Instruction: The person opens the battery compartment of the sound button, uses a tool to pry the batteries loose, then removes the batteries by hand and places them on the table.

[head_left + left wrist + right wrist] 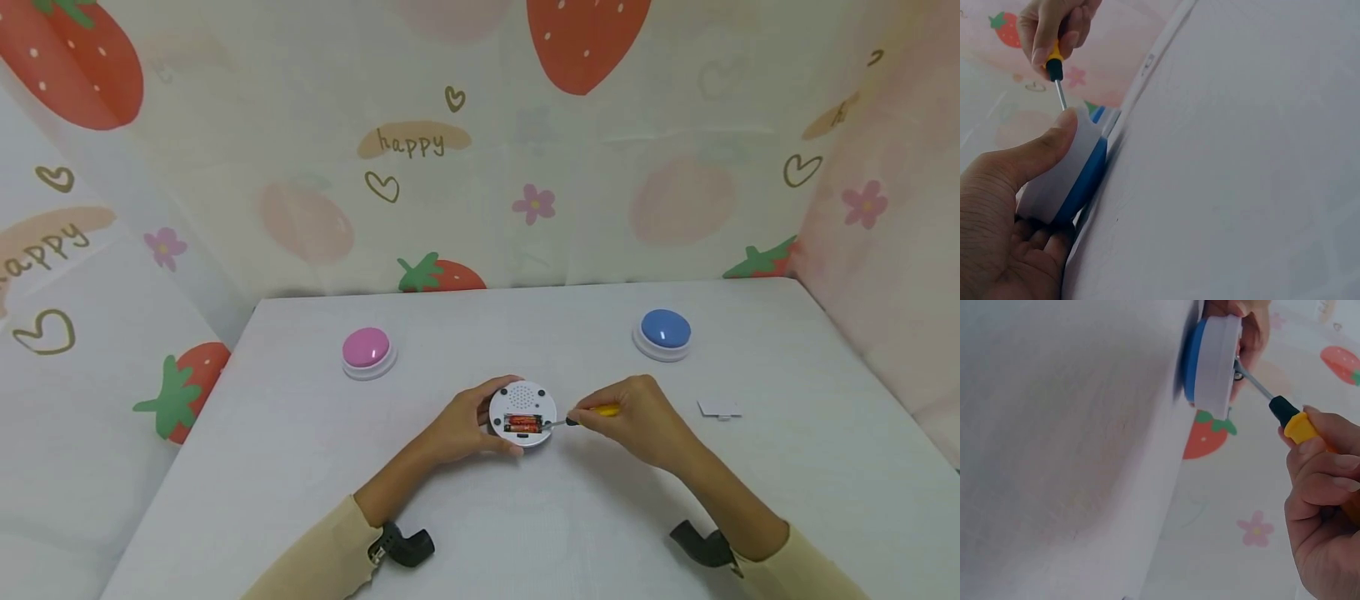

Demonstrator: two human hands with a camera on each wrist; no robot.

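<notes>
A round push button with a white base and a blue dome lies upside down on the table. Two red-orange batteries show in its uncovered battery compartment. My left hand grips the base from the left side, thumb at its near edge and fingers around the far side. In my right hand is a screwdriver with a yellow and dark green handle. Its metal tip reaches into the right end of the compartment, beside the batteries; exact contact cannot be made out.
Farther back stand a pink push button on the left and a blue push button on the right, both dome up. A small white battery cover lies right of my right hand. Patterned cloth hangs behind the white table.
</notes>
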